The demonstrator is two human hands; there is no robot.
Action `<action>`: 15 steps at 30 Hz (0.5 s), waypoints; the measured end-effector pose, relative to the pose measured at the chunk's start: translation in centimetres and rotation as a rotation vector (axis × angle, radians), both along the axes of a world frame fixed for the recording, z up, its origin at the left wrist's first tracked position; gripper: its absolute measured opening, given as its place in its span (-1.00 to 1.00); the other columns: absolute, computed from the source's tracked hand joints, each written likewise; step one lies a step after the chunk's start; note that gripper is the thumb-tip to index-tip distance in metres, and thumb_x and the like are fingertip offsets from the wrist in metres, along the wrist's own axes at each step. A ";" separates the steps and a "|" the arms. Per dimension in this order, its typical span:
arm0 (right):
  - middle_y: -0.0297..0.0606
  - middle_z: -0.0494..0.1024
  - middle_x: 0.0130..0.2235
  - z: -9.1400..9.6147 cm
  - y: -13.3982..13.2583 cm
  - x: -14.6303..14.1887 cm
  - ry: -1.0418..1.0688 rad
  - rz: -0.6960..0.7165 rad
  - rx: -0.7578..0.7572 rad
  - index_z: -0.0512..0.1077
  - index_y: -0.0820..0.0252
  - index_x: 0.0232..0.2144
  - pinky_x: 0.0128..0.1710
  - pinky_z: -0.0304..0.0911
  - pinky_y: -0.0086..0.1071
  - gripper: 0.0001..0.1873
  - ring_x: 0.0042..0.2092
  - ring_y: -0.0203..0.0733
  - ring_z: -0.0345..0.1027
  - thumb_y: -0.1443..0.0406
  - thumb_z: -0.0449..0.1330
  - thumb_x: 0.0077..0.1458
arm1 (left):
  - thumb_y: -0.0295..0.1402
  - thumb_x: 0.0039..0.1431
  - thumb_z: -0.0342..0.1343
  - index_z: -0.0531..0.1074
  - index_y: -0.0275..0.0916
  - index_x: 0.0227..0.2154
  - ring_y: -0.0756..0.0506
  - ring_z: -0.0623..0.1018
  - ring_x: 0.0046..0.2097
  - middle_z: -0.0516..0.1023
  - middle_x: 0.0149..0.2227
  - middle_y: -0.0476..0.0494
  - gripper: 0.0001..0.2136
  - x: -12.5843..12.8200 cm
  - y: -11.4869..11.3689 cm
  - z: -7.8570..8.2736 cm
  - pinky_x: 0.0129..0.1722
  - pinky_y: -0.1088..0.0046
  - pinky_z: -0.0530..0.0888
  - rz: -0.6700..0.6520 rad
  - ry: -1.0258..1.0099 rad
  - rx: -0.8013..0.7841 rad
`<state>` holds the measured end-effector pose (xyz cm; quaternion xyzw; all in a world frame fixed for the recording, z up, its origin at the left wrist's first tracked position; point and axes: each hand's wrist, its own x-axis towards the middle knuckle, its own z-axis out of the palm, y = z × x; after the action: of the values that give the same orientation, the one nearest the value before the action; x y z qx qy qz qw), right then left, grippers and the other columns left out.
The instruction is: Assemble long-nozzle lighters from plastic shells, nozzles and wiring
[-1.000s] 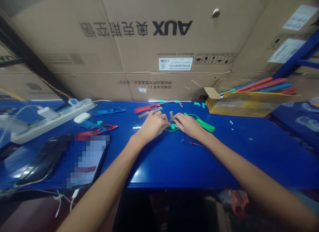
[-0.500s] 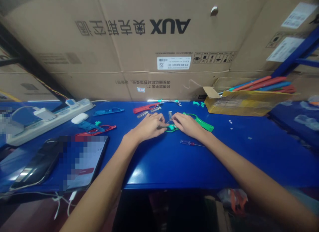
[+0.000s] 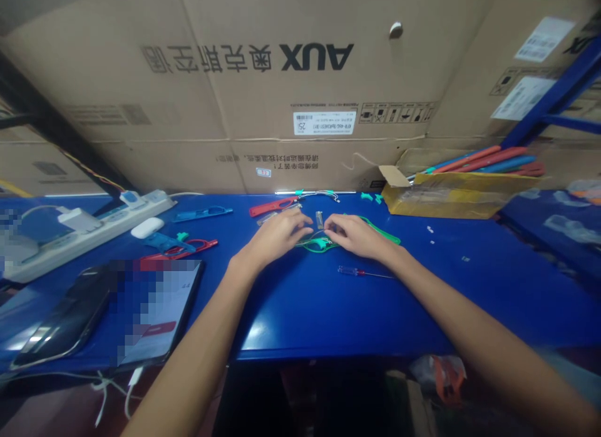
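Note:
My left hand (image 3: 282, 233) hovers at the left end of a green plastic frame (image 3: 387, 235), thumb and forefinger slightly apart, with nothing visible between them. Opposite it, my right hand (image 3: 352, 233) has its fingertips pressed together over the frame; what they pinch is too small to make out. Between the hands, a teal clip (image 3: 321, 243) and thin wires lie on the frame's looped part. A small clear piece (image 3: 320, 220) rests just beyond the fingertips. Below my right hand lies a screwdriver (image 3: 350, 271) with a clear purplish handle.
A red plastic frame (image 3: 272, 207) and a wired strip (image 3: 314, 193) lie behind my hands. At right stands a yellow-taped box (image 3: 451, 196) of coloured frames. To the left are a power strip (image 3: 113, 227), blue and red frames (image 3: 178, 254), a phone (image 3: 61, 318) and a tablet (image 3: 159, 312).
My left thumb and forefinger have come apart and moved slightly left, away from my right fingertips. My right hand stays over the green frame. The view has shifted a little.

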<state>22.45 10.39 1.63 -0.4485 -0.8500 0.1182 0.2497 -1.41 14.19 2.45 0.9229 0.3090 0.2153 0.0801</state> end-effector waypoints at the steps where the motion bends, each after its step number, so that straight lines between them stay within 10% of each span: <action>1: -0.31 0.53 -0.38 0.0 0.0 0.0 -0.005 -0.002 0.013 0.46 0.18 -0.22 -0.33 0.13 -0.39 -0.87 -0.40 -0.26 0.31 0.29 0.11 0.30 | -0.26 0.40 0.06 0.52 -0.23 -0.05 -0.14 0.54 -0.09 0.55 -0.14 -0.16 -0.77 0.1 0.0 -0.1 -0.10 0.34 0.43 -0.008 -0.007 0.038; 9: -0.26 0.58 -0.30 1.3 0.1 -0.1 0.012 0.010 -0.008 0.48 0.18 -0.21 -0.29 0.17 -0.39 -0.80 -0.32 -0.23 0.39 0.20 0.12 0.30 | -0.30 0.38 0.10 0.56 -0.23 -0.21 -0.15 0.53 -0.16 0.61 -0.21 -0.13 -0.83 1.8 -0.2 -1.3 -0.11 0.30 0.43 -0.001 -0.028 0.039; 15: -0.26 0.54 -0.41 5.2 -0.4 10.1 -0.045 -0.266 -0.278 0.49 0.18 -0.40 -0.36 0.16 -0.38 -0.50 -0.36 -0.20 0.34 -0.15 0.21 0.09 | -0.34 0.40 0.03 0.54 -0.24 -0.19 -0.16 0.55 -0.14 0.64 -0.18 -0.14 -0.82 1.5 -0.3 -1.3 -0.11 0.29 0.45 0.057 -0.118 -0.058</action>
<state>32.57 9.99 6.80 -0.5896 -0.7640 0.1904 0.1800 0.06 13.93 1.20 0.8967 0.3359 0.2624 0.1189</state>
